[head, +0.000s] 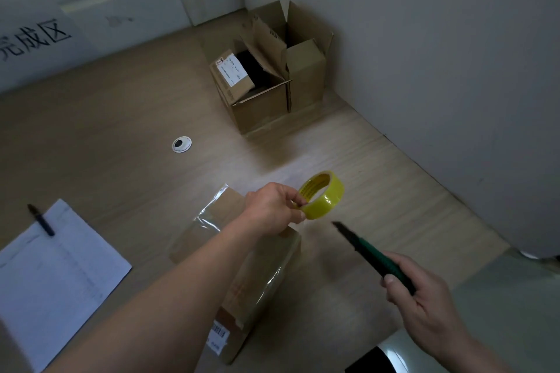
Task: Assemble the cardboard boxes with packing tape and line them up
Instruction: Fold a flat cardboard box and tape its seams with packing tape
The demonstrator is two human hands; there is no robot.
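We counted three cardboard boxes: two open ones (260,100) (306,70) side by side in the corner and one taped box (263,266) nearer us; one tape roll (322,194), one knife (372,254), one pen (41,219), one paper sheet (57,275), two hands (272,209) (424,297)

Wooden tabletop (127,118): light, pale grain, fills most of the view.
Cable grommet (181,144): round, white rim with dark opening, set into the tabletop left of centre.
Sheet of paper (51,275): white, faintly ruled like a form, lies flat near the left edge, turned at an angle.
Black pen (41,219): rests on the sheet's upper corner, slanted.
White sign (33,39): far left, propped at the table's back, bearing large dark printed characters.
Grey wall (439,54): plain, bounds the table on the right.
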